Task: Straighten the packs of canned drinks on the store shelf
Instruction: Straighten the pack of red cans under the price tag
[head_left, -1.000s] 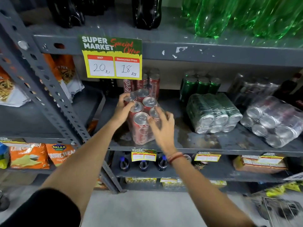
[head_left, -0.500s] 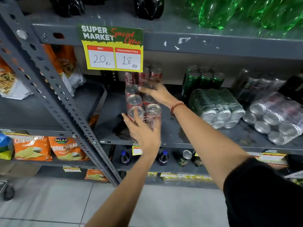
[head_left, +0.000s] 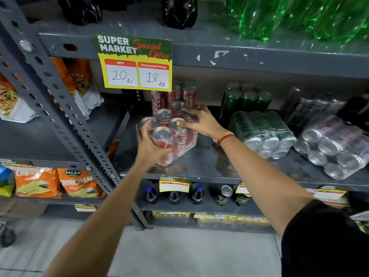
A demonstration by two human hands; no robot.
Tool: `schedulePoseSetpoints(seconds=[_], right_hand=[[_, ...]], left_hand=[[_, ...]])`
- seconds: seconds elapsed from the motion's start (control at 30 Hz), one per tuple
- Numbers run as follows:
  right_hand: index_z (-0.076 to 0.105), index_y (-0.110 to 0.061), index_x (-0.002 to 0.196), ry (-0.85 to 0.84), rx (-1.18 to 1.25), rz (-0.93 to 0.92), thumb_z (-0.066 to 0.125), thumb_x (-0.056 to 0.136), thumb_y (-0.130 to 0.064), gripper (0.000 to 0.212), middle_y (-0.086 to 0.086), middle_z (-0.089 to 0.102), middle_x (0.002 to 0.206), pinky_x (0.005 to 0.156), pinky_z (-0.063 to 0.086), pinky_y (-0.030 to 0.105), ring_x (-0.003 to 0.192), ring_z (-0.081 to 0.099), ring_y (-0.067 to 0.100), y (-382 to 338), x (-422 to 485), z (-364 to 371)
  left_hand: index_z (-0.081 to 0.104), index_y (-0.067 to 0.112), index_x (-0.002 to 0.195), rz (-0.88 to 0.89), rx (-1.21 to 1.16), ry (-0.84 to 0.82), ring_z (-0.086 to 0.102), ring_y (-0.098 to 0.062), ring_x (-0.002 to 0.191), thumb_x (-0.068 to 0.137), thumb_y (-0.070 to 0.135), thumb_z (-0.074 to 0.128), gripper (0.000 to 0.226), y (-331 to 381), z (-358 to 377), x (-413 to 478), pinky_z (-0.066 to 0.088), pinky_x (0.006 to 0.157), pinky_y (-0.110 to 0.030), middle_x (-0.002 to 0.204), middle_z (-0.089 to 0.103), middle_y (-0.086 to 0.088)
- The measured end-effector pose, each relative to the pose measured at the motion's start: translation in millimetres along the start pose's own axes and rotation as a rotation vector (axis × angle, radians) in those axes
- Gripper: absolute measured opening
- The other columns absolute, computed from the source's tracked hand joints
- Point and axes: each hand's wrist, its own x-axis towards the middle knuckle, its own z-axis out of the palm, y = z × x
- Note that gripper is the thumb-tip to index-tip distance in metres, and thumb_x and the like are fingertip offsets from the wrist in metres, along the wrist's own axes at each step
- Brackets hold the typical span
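A shrink-wrapped pack of red cola cans [head_left: 180, 139] stands almost upright on the grey middle shelf [head_left: 209, 164], tops toward me. My left hand [head_left: 148, 145] grips its near front corner. My right hand [head_left: 199, 120] presses on the can tops at the pack's far right side. Behind it stands another red can pack [head_left: 179, 95]. To the right a green can pack [head_left: 261, 132] lies on its side in front of an upright green pack [head_left: 246, 99]. Further right a silver can pack [head_left: 337, 144] lies tilted on its side.
A price sign [head_left: 135, 62] hangs from the upper shelf edge above the red cans. A perforated grey upright [head_left: 65, 116] runs diagonally at the left, with snack bags [head_left: 77, 181] beyond it. Bottles and cans [head_left: 197, 194] fill the lower shelf. Green bottles [head_left: 299, 17] stand above.
The red pack has gone from lying tilted to standing nearly upright. My left hand moved from its far left side to its front corner; my right hand reached over onto the tops.
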Motion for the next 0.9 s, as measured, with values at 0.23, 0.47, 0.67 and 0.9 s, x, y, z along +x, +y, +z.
schedulePoseSetpoints(seconds=[0.23, 0.47, 0.67, 0.9], right_hand=[[0.035, -0.028, 0.144, 0.247, 0.183, 0.174, 0.057, 0.085, -0.055, 0.068, 0.018, 0.041, 0.137, 0.102, 0.038, 0.041, 0.122, 0.048, 0.039, -26, -44, 48], [0.028, -0.032, 0.146, 0.388, 0.055, 0.233, 0.046, 0.088, -0.06, 0.068, 0.018, 0.037, 0.143, 0.093, 0.045, 0.048, 0.111, 0.054, 0.047, -32, -63, 67], [0.028, -0.035, 0.146, 0.327, 0.121, 0.207, 0.048, 0.087, -0.058, 0.066, 0.017, 0.036, 0.146, 0.1, 0.038, 0.047, 0.126, 0.044, 0.041, -19, -59, 57], [0.026, -0.033, 0.148, 0.179, 0.223, 0.207, 0.051, 0.089, -0.055, 0.068, 0.017, 0.032, 0.147, 0.108, 0.033, 0.046, 0.131, 0.039, 0.038, -18, -61, 43]], left_hand=[[0.019, 0.041, 0.145, -0.045, 0.208, -0.413, 0.045, -0.022, 0.127, 0.063, 0.0, 0.079, 0.109, 14, -56, 57, 0.039, 0.107, -0.043, 0.147, 0.038, -0.004], [0.014, 0.045, 0.146, 0.048, 0.555, -0.376, 0.039, -0.03, 0.134, 0.066, 0.004, 0.078, 0.11, 30, -49, 55, 0.029, 0.108, -0.036, 0.151, 0.037, -0.011], [0.009, 0.043, 0.147, 0.02, 0.545, -0.339, 0.045, -0.038, 0.127, 0.067, 0.0, 0.076, 0.112, 33, -43, 39, 0.037, 0.107, -0.049, 0.151, 0.033, -0.015], [0.006, 0.037, 0.148, -0.007, 0.578, -0.314, 0.047, -0.037, 0.127, 0.069, 0.0, 0.074, 0.111, 42, -40, 24, 0.041, 0.104, -0.047, 0.153, 0.031, -0.014]])
